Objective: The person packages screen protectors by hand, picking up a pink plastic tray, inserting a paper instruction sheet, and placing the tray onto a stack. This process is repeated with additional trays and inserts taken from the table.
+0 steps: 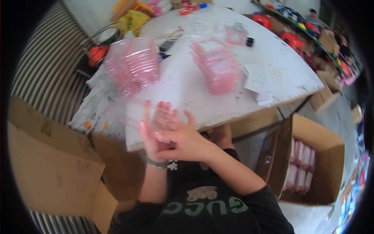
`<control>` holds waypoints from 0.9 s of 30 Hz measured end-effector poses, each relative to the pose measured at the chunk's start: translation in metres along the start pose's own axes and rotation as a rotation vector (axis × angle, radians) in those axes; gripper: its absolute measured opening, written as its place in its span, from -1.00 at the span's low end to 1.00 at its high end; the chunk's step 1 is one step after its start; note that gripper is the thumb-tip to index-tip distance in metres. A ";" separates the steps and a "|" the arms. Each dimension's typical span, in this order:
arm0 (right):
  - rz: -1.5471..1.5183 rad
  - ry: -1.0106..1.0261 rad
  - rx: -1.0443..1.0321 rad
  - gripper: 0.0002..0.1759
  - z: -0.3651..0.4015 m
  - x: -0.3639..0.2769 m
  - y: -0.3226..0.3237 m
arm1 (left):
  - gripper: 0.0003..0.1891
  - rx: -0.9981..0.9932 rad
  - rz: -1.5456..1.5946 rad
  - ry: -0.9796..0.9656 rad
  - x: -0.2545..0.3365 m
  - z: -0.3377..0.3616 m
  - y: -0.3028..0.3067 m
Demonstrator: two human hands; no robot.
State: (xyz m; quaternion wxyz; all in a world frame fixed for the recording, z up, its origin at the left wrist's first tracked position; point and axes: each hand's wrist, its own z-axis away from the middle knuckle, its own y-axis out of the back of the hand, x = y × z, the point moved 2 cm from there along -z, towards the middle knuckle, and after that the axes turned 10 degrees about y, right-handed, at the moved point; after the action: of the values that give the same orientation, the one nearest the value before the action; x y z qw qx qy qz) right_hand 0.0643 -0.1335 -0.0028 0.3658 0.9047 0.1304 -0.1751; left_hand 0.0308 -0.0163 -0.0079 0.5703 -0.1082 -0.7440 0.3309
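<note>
Spread left grip (pixel 150 138), seemingly under clear film (pixel 163 119), likely for support | right grip (pixel 185 141) against left, pinch or press unclear through blur | pink pouches (pixel 220 72) in piles on bench (pixel 175 87), presumably for easy reach

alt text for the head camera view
A person's left hand and right hand meet at the near edge of a white table, something clear and blurred between them. Beyond lie pink plastic stacks; at right, an open cardboard box.
</note>
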 end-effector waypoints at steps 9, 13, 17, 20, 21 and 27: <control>0.175 -0.194 0.539 -0.79 0.045 0.038 0.125 | -0.16 -0.019 0.543 0.227 0.033 -0.029 0.046; 1.181 -0.358 0.119 -0.62 0.111 0.152 0.177 | -0.27 0.011 0.629 0.347 0.019 -0.022 0.038; 1.097 -0.525 -0.244 -0.92 0.115 0.172 0.177 | -0.25 0.040 0.709 0.422 0.010 -0.022 0.026; 1.089 -0.523 -0.152 -0.91 0.112 0.168 0.181 | -0.22 0.070 0.732 0.407 0.010 -0.021 0.027; 1.095 -0.508 -0.131 -0.92 0.118 0.173 0.183 | -0.21 0.062 0.745 0.415 0.010 -0.021 0.028; 1.050 -0.138 0.237 -0.72 0.100 0.120 0.190 | -0.18 0.074 0.781 0.430 0.011 -0.020 0.030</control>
State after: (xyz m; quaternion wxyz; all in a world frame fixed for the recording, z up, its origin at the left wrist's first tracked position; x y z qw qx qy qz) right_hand 0.2203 -0.3235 -0.0022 0.3070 0.8699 -0.3838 -0.0413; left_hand 0.0388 0.0198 -0.0158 0.5479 -0.4270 -0.4994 0.5178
